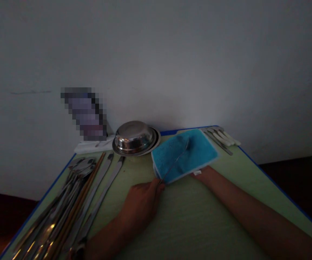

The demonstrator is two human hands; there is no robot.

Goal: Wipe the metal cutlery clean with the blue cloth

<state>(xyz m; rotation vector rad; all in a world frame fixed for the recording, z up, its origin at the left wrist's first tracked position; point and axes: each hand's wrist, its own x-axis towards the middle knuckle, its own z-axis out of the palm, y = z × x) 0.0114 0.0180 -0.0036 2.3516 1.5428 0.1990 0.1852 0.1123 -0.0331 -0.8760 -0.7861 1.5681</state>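
My left hand [146,198] is closed around the handle end of a thin metal utensil [176,159]. Its small dark head lies over a blue cloth [199,151]; blur hides whether it is a fork or a spoon. The cloth is spread out with pale edges and a white tag. From the right, my right hand [199,174] reaches under the cloth and holds it up from below, its fingers hidden. Just behind the cloth's left corner, an upturned steel bowl [134,135] rests on a metal plate [157,139].
Many spoons [82,166], wooden chopsticks [85,191] and table knives [104,195] lie along the left side. White-handled cutlery [226,137] sits at the far right corner. A blurred-out screen [87,117] leans on the wall behind the green table [199,224].
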